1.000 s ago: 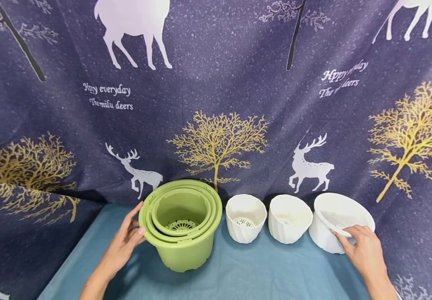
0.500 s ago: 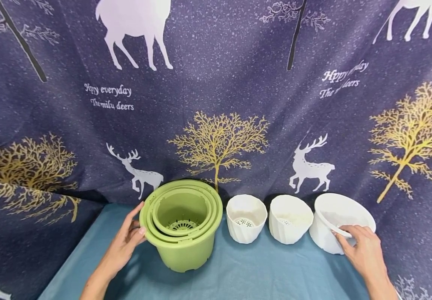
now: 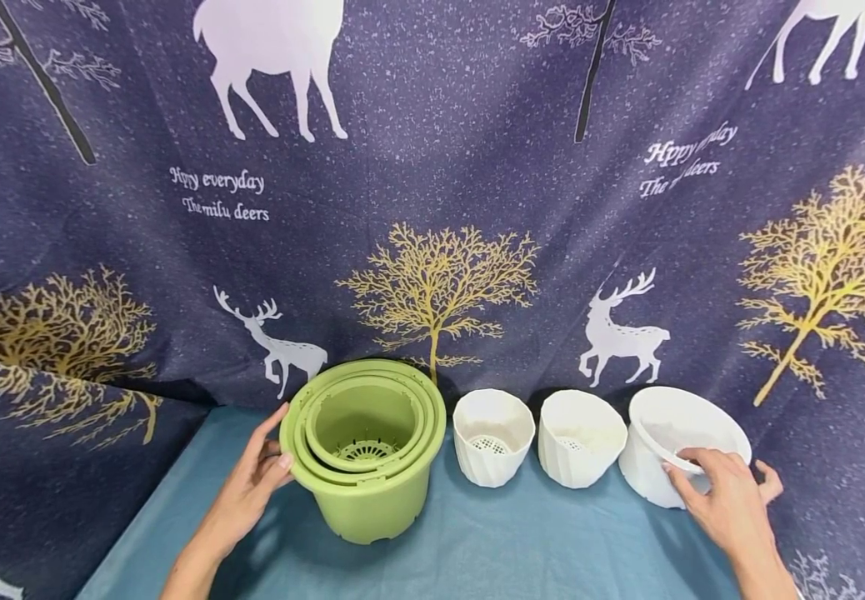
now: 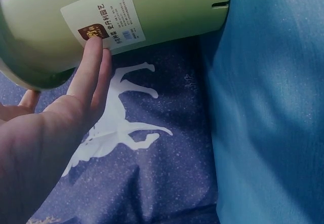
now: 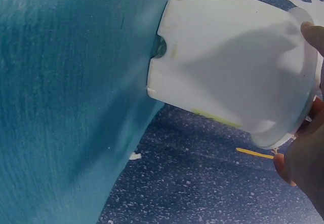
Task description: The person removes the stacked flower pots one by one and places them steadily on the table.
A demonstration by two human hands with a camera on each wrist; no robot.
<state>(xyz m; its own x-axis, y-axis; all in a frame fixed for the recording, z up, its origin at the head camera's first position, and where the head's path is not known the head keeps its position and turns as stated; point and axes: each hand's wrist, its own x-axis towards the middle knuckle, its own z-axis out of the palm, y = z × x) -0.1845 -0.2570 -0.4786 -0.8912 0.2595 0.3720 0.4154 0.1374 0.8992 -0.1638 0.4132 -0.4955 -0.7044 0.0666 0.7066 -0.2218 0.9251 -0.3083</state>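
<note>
At the left of the head view stands a stack of nested green flower pots [image 3: 376, 508]. My left hand [image 3: 248, 483] touches its left rim; in the left wrist view straight fingers [image 4: 90, 64] lie against the labelled outer wall. A larger white flower pot [image 3: 646, 467] stands at the right, its rim pinched by my right hand [image 3: 728, 500]. The thumb is on the pot's outer side and a fingertip reaches over the rim, while other fingers stick out to the right. In the right wrist view, the white pot's wall shows a notch at its base.
Two smaller white fluted pots [image 3: 494, 442] with drainage holes stand between the green stack and the larger white pot. A blue cloth [image 3: 522, 542] covers the table. Behind hangs a dark patterned curtain [image 3: 432, 183] with deer and trees, close to the pots.
Some fingers of my right hand have spread out to the right, past the white pot's rim. My left hand and the pots have stayed in place.
</note>
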